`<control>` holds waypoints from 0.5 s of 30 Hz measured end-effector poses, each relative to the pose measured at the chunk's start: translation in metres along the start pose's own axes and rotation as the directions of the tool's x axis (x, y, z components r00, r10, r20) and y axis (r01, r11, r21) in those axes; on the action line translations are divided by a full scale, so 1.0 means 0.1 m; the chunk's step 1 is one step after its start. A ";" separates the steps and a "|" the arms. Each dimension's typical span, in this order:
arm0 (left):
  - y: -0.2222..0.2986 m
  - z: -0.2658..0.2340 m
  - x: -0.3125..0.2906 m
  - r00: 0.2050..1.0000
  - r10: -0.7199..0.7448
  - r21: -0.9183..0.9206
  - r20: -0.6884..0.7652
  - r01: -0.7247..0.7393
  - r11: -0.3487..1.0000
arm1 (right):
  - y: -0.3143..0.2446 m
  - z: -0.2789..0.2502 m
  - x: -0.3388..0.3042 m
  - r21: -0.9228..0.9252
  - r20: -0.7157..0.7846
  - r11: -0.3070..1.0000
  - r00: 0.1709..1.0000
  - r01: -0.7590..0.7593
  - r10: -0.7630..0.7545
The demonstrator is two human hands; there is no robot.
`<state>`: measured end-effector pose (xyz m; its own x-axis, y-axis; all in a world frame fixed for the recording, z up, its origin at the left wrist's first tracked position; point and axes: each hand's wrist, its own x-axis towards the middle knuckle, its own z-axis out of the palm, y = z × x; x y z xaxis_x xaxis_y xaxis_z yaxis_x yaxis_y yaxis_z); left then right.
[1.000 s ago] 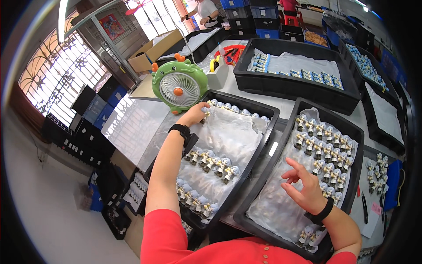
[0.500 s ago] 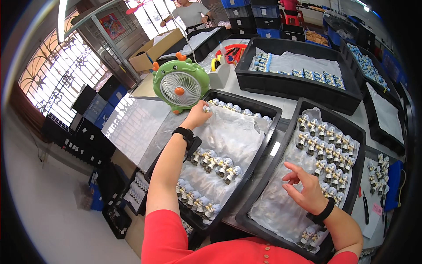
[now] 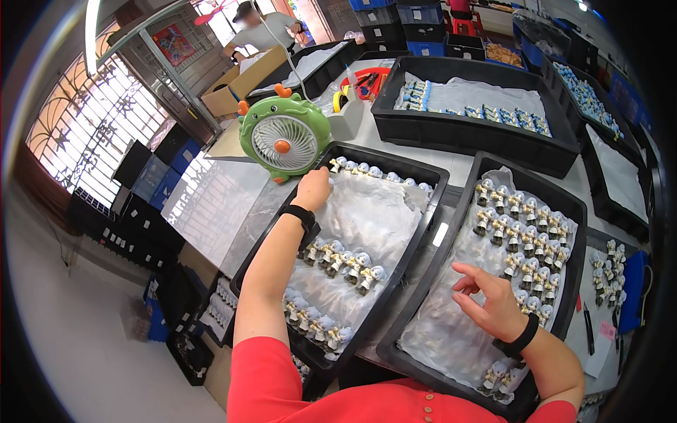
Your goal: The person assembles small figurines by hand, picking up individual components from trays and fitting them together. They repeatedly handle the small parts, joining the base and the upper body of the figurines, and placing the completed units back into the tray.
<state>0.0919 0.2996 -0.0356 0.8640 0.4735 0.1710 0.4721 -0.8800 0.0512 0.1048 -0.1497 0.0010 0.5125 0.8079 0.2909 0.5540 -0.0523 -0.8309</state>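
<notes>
Two black trays lie before me, each lined with clear plastic and holding rows of small grey-and-white figurines. My left hand (image 3: pixel 313 189) rests on the plastic near the far left corner of the left tray (image 3: pixel 255 255), beside a row of figurines (image 3: pixel 377 173); whether it holds one is hidden. My right hand (image 3: pixel 491 302) hovers over the right tray (image 3: pixel 564 197) with fingers spread and nothing in it, close to the figurines (image 3: pixel 523 223) standing in rows there. More figurines (image 3: pixel 344 260) stand mid-tray on the left.
A green desk fan (image 3: pixel 284 137) stands just beyond the left tray. Further black trays (image 3: pixel 458 137) with blue-and-white figurines sit at the back and right. A cardboard box (image 3: pixel 236 88), stacked crates (image 3: pixel 144 176) and another person (image 3: pixel 264 29) are farther off.
My left hand stays at the far corner of the left tray. My right hand has drifted slightly toward me over the right tray, fingers still spread.
</notes>
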 end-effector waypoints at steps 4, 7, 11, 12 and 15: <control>0.06 -0.01 0.00 0.993 0.067 0.042 -0.102 -0.063 0.997 | -0.01 -0.01 0.01 -0.002 0.003 1.000 1.000 -0.006 0.006; 0.07 -0.08 -0.03 0.995 0.080 0.046 -0.060 -0.077 0.996 | 0.00 0.00 0.00 -0.009 -0.001 1.000 1.000 0.012 -0.012; 0.02 -0.11 -0.03 0.994 0.012 -0.021 0.112 -0.010 1.000 | 0.02 0.00 0.00 -0.028 0.009 0.999 0.999 0.038 -0.037; 0.04 -0.11 -0.04 0.995 -0.011 -0.037 0.097 0.015 0.999 | 0.02 -0.01 0.00 -0.027 0.008 0.999 0.999 0.036 -0.036; 0.05 -0.21 -0.02 0.997 -0.055 -0.147 0.048 0.061 0.987 | 0.02 -0.01 0.00 -0.024 0.006 0.999 1.000 0.031 -0.031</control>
<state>0.0889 0.2930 -0.0155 0.8441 0.5223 0.1207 0.4935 -0.8451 0.2057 0.1062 -0.1500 -0.0001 0.4914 0.8125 0.3137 0.5855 -0.0416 -0.8096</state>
